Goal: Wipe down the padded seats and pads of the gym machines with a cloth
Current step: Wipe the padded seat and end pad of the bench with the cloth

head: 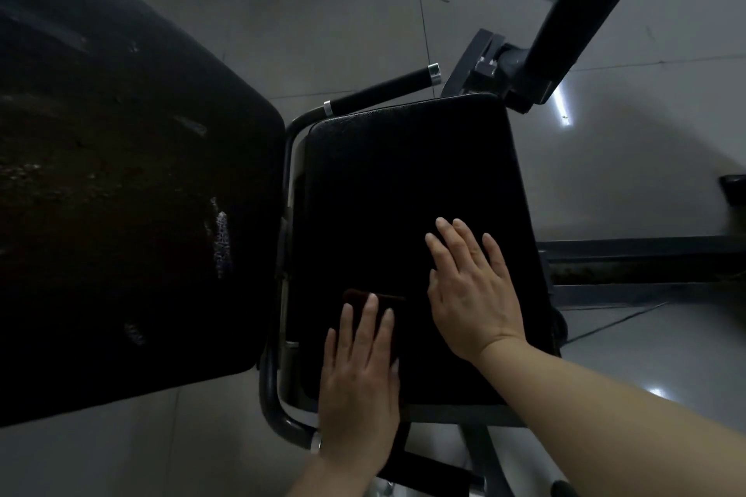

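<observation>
The left hand [359,375] presses a dark cloth [373,301] flat under straight fingers at the near-left of the black seat pad [403,173], the right hand [468,286] rests flat beside it holding nothing, so wiping looks under way, with the scuffed back pad [121,173] seemingly still to do.

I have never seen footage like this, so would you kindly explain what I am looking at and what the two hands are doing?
This is one picture from a camera worn on a person's head, looking down at their own bare hands. Below them is a gym machine: the black padded seat, a larger worn back pad on the left, a handle beyond the seat, and a tiled floor. The left hand lies flat, pressing a dark cloth onto the near part of the seat. The right hand rests flat on the seat beside it, fingers straight, holding nothing.
</observation>
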The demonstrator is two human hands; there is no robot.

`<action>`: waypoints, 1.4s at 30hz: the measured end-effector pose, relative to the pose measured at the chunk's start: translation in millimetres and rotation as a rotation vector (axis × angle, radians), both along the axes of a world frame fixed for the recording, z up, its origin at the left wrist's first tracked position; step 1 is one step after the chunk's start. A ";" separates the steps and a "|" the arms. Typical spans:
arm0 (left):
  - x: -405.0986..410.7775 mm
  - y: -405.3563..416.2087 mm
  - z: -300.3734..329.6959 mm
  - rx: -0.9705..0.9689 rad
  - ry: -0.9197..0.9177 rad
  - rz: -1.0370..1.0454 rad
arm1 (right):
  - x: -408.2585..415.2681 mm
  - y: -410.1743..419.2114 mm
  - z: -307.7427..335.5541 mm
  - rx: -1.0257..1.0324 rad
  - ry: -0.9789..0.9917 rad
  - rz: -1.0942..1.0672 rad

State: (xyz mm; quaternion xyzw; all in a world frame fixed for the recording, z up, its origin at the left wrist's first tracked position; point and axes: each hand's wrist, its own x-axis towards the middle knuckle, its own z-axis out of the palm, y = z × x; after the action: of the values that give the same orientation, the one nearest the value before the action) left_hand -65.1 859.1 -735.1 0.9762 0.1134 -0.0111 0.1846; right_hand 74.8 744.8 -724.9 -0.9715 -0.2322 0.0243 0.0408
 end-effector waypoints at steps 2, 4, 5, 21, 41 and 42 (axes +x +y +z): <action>16.1 12.5 -4.2 0.011 0.021 -0.018 | 0.6 0.3 -0.2 -0.009 0.001 0.003; 58.7 27.5 -1.4 0.040 0.029 0.023 | 1.6 0.7 1.2 -0.018 0.018 0.007; 83.7 34.7 0.5 0.025 0.049 0.068 | 1.0 -0.4 2.7 -0.020 0.030 0.006; 84.8 44.5 -3.2 -0.013 -0.015 0.019 | -46.7 -18.2 4.6 0.149 0.003 0.002; 53.8 30.5 -7.4 0.043 0.005 0.214 | -48.6 -17.1 4.9 0.042 0.023 0.018; 24.6 16.9 -6.8 0.045 0.007 0.183 | -49.2 -17.1 4.6 0.039 0.022 0.030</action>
State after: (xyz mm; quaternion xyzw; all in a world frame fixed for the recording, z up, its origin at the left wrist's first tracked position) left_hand -40.5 876.0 -741.8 0.9656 0.2029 0.0048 0.1626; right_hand 25.6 727.7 -720.2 -0.9666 -0.2466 0.0310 0.0619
